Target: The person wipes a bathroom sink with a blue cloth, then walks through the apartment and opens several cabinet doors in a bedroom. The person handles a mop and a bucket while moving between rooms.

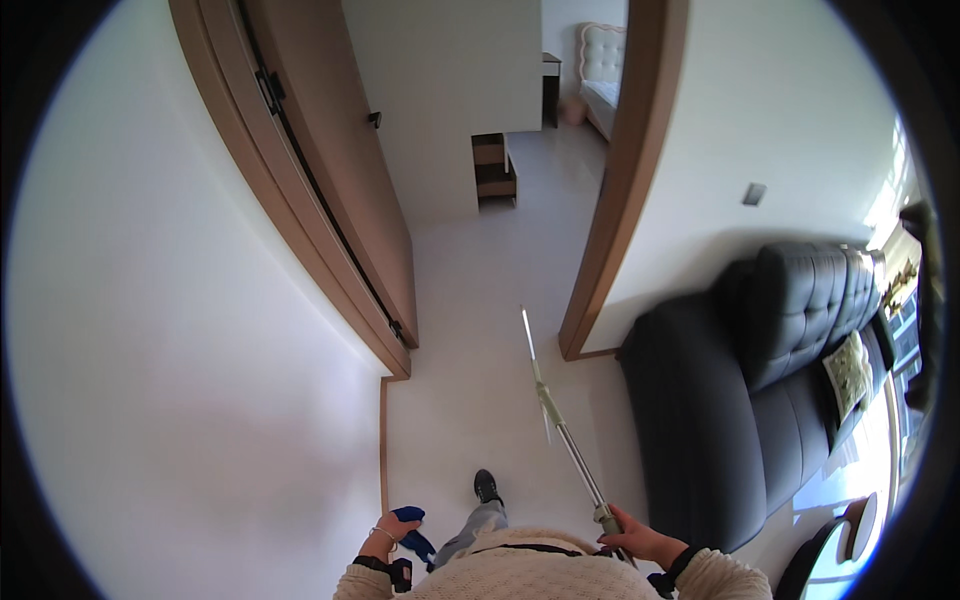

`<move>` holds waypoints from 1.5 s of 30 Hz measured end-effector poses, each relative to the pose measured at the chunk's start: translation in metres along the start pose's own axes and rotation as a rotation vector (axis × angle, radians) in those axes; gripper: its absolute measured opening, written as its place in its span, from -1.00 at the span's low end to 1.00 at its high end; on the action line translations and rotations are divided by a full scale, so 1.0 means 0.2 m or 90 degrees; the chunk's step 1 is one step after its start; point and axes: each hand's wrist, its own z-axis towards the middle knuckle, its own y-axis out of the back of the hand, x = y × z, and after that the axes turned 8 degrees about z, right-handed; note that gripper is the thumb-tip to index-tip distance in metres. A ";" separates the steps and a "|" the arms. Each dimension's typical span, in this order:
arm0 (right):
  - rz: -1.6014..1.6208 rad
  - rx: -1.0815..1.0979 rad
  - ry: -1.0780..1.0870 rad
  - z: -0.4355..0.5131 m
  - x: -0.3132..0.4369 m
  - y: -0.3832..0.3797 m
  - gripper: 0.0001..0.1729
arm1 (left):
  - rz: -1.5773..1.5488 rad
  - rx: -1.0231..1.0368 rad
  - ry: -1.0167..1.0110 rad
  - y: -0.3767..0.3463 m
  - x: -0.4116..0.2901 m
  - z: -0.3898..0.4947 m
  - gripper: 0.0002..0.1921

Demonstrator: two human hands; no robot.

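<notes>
My right hand [634,536] is closed round the lower end of a long pole tool [574,450], metal with pale green fittings. The pole slants up and forward over the pale floor, and its far end is thin and narrow; what kind of tool it is, I cannot tell. At the lower left, my left hand [394,527] grips a dark blue cloth [417,541] that hangs down beside my leg. One foot in a black shoe [486,485] shows on the floor between the hands.
Ahead, a wooden door [352,180] stands open at the left of a brown door frame [619,210]. Beyond are a cabinet [450,82] with open shelves and a bed [602,75]. A dark sofa [697,405] with a cushion [849,373] stands right; a white wall [165,337] runs left.
</notes>
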 end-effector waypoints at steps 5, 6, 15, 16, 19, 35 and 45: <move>0.073 -0.012 0.057 0.26 0.45 -0.06 -0.05 | 0.416 0.090 -0.053 0.29 -0.18 0.43 -0.29; 0.101 -0.085 0.025 0.31 0.50 -0.06 -0.14 | 0.359 0.068 -0.155 0.38 -0.22 0.49 -0.27; 0.042 -0.095 -0.081 0.94 1.05 0.23 -0.57 | 0.266 -0.326 -0.176 1.14 -0.92 1.09 -0.53; 0.062 -0.079 -0.076 1.05 1.16 0.26 -0.58 | 0.186 -0.345 -0.163 1.21 -1.03 1.14 -0.55; 0.054 -0.044 -0.047 1.34 1.50 0.33 -0.64 | -0.027 -0.357 -0.177 1.38 -1.37 1.31 -0.49; 0.241 -0.048 0.037 2.30 2.76 0.48 -0.56 | -0.154 0.122 -0.396 1.93 -2.81 2.63 -0.69; 0.316 -0.185 0.134 2.46 3.27 0.48 -0.51 | 0.049 0.515 -0.531 1.83 -3.86 3.19 -0.58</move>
